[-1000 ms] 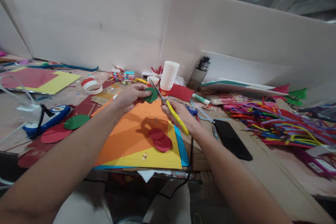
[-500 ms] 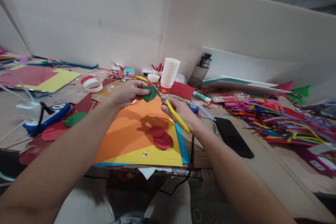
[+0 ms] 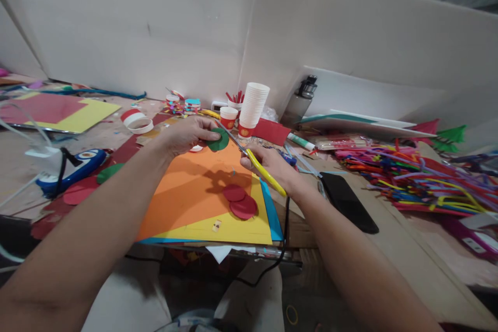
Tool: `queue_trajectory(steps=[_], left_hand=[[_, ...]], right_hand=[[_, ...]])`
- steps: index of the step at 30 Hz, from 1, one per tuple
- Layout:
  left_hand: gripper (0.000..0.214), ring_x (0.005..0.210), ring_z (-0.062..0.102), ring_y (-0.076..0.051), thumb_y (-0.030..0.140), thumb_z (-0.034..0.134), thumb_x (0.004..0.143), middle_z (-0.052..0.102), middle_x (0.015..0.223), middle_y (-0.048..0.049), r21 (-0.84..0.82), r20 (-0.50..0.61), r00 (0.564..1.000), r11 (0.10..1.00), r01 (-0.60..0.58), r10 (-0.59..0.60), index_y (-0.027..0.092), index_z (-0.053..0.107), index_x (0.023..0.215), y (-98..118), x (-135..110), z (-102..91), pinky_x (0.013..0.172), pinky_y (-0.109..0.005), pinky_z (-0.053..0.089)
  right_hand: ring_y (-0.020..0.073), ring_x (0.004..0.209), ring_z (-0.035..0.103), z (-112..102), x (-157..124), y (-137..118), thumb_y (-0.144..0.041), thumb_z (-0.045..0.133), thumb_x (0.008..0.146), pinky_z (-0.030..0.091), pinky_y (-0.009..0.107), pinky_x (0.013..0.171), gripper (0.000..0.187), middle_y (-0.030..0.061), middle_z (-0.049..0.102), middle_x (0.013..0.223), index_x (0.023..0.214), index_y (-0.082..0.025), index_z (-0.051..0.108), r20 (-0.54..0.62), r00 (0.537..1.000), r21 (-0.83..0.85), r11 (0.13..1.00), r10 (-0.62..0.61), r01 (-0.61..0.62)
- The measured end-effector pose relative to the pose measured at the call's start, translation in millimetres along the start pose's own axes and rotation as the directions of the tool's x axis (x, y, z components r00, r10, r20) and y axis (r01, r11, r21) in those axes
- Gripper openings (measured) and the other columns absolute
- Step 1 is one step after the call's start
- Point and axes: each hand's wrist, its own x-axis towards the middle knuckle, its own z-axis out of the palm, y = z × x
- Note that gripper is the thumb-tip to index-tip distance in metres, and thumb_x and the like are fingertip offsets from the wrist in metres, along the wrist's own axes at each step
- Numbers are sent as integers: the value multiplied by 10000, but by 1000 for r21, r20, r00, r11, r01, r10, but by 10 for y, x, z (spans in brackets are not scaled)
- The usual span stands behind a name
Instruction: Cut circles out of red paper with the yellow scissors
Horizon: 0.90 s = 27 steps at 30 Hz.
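Pinching green disc [image 3: 219,140] left-handed — right grip [image 3: 275,164] wraps scissors [image 3: 265,172].

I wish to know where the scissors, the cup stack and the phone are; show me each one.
Scissors [image 3: 265,171]: head view, on the yellow handle.
Cup stack [image 3: 254,107]: head view, on the white side, around mid-height.
Phone [image 3: 349,202]: head view, on the middle of its black upper face.

Noted on right of counter [image 3: 89,140]: black phone [image 3: 348,203], flat; farther right, heap of multicoloured pipe cleaners [image 3: 420,181]. Far side: stack of paper cups [image 3: 254,106], grey bottle [image 3: 296,110] to its right. Left: blue-and-white device [image 3: 80,172].
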Motion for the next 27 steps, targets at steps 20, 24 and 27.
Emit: queue_trajectory(steps=[20,24,27], left_hand=[[232,560,522,-93,283,814,608,667,725,-78,6,-74,995,998,66,-65,117,690,711,-117,69,-43,486,-208,324],[271,507,460,-71,315,841,598,645,666,-53,2,-76,995,997,72,-71,133,672,706,-104,47,53,450,-201,279],[296,537,482,-80,336,857,571,633,633,-38,9,-82,996,999,42,-41,138,673,692,-136,57,133,467,-196,305]], right_hand=[[179,729,630,150,43,172,-585,552,851,399,249,599,426,74,687,865,918,-171,632,-49,938,-190,919,342,-345],[250,927,671,241,57,223,-412,595,841,438,273,704,313,127,721,1006,1010,-158,667,-119,907,-394,820,403,-416],[244,997,668,280,53,216,-267,539,844,451,268,763,266,137,710,1063,1054,-151,653,-88,914,-466,795,396,-389]])
